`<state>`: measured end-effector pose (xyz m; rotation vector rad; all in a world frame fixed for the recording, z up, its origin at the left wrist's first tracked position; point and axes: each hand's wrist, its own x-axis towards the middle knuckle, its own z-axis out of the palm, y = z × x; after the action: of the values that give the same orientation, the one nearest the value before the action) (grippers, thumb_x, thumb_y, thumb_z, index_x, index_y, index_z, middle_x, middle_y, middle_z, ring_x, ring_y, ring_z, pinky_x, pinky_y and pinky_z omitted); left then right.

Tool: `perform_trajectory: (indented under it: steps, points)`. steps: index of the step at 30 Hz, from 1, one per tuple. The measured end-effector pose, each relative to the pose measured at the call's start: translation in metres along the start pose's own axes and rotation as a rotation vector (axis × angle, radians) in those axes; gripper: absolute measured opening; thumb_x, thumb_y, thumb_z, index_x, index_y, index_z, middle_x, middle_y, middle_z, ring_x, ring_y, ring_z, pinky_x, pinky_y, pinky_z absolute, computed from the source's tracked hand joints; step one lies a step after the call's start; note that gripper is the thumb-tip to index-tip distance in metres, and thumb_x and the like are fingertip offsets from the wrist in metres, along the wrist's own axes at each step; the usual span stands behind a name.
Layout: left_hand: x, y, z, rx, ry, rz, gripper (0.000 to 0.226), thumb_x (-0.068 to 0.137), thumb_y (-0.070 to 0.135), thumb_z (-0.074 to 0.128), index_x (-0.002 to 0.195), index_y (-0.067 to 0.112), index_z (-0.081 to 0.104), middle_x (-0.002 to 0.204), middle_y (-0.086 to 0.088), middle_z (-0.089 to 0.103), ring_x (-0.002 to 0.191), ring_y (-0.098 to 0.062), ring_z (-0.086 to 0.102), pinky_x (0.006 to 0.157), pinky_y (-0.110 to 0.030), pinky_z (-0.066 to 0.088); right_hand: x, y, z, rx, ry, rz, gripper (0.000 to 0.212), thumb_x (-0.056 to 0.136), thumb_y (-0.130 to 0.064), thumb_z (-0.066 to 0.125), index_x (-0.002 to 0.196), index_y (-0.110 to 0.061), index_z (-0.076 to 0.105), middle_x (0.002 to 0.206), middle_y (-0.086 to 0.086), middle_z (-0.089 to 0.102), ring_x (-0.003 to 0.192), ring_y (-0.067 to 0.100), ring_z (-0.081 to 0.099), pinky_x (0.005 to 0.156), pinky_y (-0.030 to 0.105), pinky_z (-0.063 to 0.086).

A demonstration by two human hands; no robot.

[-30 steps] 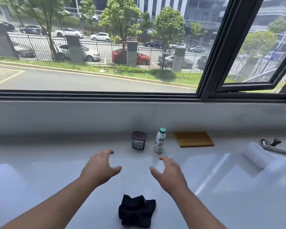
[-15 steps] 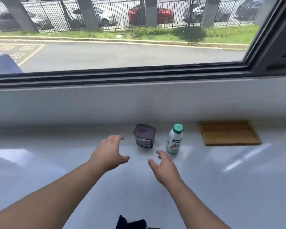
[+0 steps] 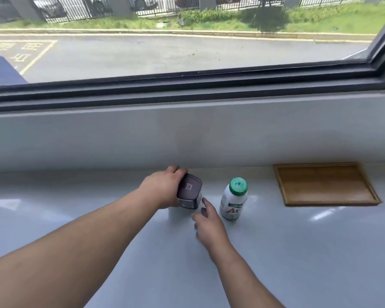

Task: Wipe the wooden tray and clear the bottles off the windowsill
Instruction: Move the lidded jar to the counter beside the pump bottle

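While my left hand [image 3: 162,190] wraps around the dark jar [image 3: 189,192] on the windowsill [image 3: 298,241], tilting it, my right hand [image 3: 209,227] hangs open and empty just beside the green-capped bottle [image 3: 233,200]; the wooden tray [image 3: 325,184] lies farther right against the wall

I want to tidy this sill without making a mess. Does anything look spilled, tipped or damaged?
Nothing spilled or damaged. The dark container leans, but only because the left hand grips it. The green-capped bottle stands upright and closed, the right hand beside it. The wooden tray lies flat.
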<state>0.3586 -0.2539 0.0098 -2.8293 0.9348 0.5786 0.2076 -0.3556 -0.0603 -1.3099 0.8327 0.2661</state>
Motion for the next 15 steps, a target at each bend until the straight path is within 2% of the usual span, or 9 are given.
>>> perform_trajectory:
  steps: [2,4,6,9,11,13,15]
  points:
    - [-0.005,0.003,0.000,0.004,0.042,0.012,0.077,0.069,0.043,0.082,0.135,0.027,0.047,0.130,-0.001,0.056,0.104,-0.031,0.065,0.073,-0.040,0.053,-0.002,0.001,0.000,-0.017,0.006,-0.015,0.081,0.072,-0.034,0.054,0.150,-0.052,0.041,0.139,-0.016,0.055,0.096,0.018,0.060,0.095,0.046,0.056]
    - [-0.022,0.001,0.002,-0.035,0.055,-0.021,0.069,0.065,0.044,0.080,0.124,0.026,0.048,0.117,0.000,0.057,0.092,-0.030,0.063,0.065,-0.036,0.045,-0.009,0.001,0.005,-0.030,0.008,-0.014,0.081,0.071,-0.034,0.054,0.148,-0.054,0.042,0.131,-0.020,0.060,0.095,0.019,0.062,0.092,0.045,0.057]
    - [-0.049,-0.007,0.003,-0.129,0.043,-0.100,0.071,0.060,0.052,0.076,0.120,0.027,0.048,0.113,0.001,0.056,0.087,-0.029,0.060,0.065,-0.035,0.044,-0.023,0.000,0.015,-0.016,-0.006,0.003,0.077,0.070,-0.035,0.055,0.144,-0.055,0.045,0.128,-0.016,0.064,0.095,0.020,0.061,0.086,0.041,0.053]
    - [-0.106,-0.026,0.003,-0.283,0.049,-0.218,0.085,0.040,0.072,0.056,0.113,0.029,0.048,0.108,0.003,0.056,0.085,-0.026,0.057,0.066,-0.035,0.044,-0.053,0.000,0.042,-0.038,-0.068,0.009,0.043,0.081,-0.031,0.061,0.115,-0.058,0.057,0.106,-0.017,0.072,0.086,0.019,0.064,0.078,0.035,0.050]
    - [-0.151,-0.045,0.003,-0.347,0.092,-0.292,0.086,0.037,0.077,0.053,0.109,0.031,0.048,0.105,0.005,0.056,0.084,-0.022,0.055,0.066,-0.034,0.043,-0.078,-0.002,0.066,-0.071,-0.115,0.017,0.035,0.093,-0.026,0.062,0.113,-0.054,0.059,0.104,-0.014,0.071,0.087,0.021,0.068,0.077,0.036,0.054]
    - [-0.201,-0.066,0.005,-0.419,0.147,-0.372,0.086,0.039,0.080,0.053,0.111,0.032,0.050,0.105,0.008,0.056,0.085,-0.019,0.057,0.067,-0.033,0.043,-0.105,-0.003,0.094,-0.117,-0.175,0.017,0.030,0.097,-0.027,0.059,0.114,-0.051,0.060,0.112,-0.014,0.069,0.097,0.022,0.072,0.085,0.038,0.059]
    - [-0.255,-0.091,0.006,-0.472,0.209,-0.461,0.087,0.038,0.080,0.051,0.111,0.035,0.050,0.104,0.010,0.054,0.086,-0.018,0.057,0.066,-0.033,0.042,-0.133,-0.002,0.127,-0.169,-0.248,0.001,0.032,0.098,-0.026,0.056,0.124,-0.045,0.059,0.117,-0.015,0.066,0.102,0.023,0.072,0.090,0.040,0.059]
